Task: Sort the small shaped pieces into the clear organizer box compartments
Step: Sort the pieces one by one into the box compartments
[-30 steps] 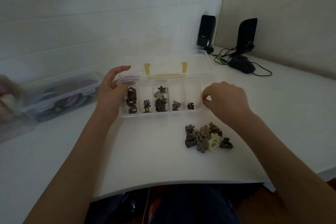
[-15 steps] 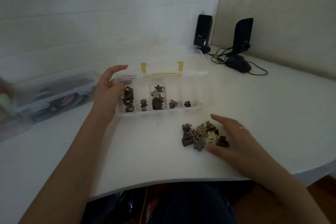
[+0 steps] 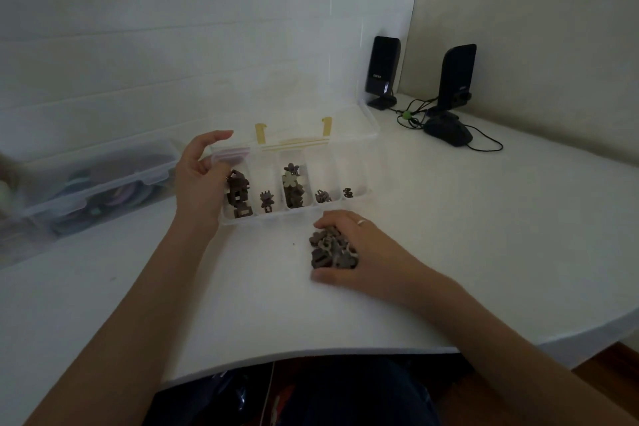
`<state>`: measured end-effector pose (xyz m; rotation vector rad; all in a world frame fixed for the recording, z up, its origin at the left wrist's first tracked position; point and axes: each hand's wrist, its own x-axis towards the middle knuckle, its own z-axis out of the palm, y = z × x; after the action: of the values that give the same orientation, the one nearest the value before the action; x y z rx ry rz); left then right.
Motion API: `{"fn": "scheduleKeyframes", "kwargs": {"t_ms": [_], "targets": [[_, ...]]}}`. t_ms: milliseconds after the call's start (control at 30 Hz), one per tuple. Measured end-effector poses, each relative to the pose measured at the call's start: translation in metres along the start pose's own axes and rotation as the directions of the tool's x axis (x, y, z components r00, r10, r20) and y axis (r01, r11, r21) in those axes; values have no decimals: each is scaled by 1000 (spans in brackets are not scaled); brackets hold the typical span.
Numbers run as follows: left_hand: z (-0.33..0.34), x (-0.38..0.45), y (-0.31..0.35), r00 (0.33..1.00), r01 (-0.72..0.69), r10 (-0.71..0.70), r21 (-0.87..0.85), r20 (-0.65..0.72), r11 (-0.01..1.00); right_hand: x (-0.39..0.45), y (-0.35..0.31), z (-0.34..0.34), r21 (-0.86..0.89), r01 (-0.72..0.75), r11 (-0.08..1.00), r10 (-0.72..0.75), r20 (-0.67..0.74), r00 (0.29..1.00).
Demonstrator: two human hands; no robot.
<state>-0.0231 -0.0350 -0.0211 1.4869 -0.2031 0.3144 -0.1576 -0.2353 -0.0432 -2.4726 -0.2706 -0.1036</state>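
Right hand (image 3: pixel 363 252) now cups pieces (image 3: pixel 325 252).

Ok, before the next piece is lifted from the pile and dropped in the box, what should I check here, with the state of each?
1. Organizer box lid open: ok.
2. Box steadied: ok, left hand holds its left end.
3. Right hand at the pile of pieces: ok, fingers curl over it.
4. A single piece pinched: cannot tell, the hand covers much of the pile.
5. Shape of the next piece known: cannot tell, pieces are dark and overlapping.
6. Compartments have room: ok, the pieces in them sit below the rim.
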Motion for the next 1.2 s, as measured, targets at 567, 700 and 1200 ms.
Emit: {"fn": "scheduleKeyframes", "kwargs": {"t_ms": [567,700,1200], "targets": [[1,3,-4,999,-14,17,59,-46,998,45,45,-31,57,187,981,-195,212,958],[4,1,-1,998,-17,23,97,-55,995,46,46,-28,305,109,946,-154,126,980],[3,-5,3,994,-104,106,83,-26,991,40,35,-35,758,126,641,-152,-36,988]]}}
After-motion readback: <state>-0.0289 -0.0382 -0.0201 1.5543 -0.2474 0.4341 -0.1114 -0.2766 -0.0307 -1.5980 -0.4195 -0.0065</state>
